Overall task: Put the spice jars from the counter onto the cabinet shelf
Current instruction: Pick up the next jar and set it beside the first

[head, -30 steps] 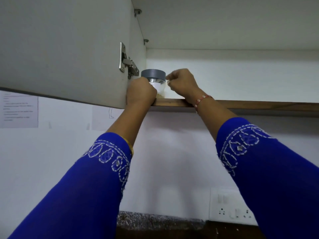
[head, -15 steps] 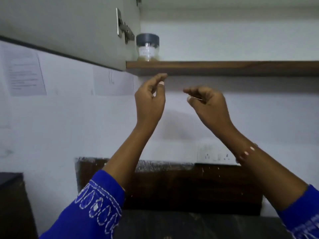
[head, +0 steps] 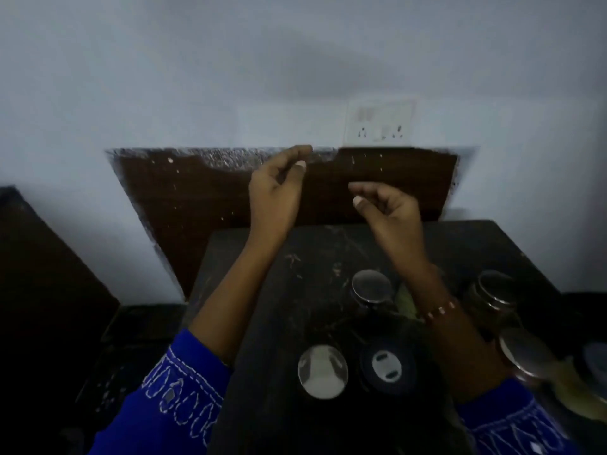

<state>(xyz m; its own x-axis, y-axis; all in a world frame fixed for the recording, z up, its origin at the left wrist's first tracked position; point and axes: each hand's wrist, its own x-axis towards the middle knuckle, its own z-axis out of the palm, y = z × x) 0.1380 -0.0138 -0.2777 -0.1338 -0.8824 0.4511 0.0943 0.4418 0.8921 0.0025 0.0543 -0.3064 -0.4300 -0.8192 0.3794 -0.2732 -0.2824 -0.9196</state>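
View drops from shelf to desk [head: 262, 257]. One jar left up on shelf, now out of frame. Left hand [head: 276, 195] and right hand [head: 387, 208] come down empty, fingers loosely curled. Several jars [head: 371, 287] wait on desk; next pick follows.

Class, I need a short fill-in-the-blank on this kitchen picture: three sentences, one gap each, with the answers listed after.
1. Both hands, left hand and right hand, hold ____.
2. The jars stand on a dark ____.
3. The socket plate is fixed to the ____.

Answers: nothing; counter; wall
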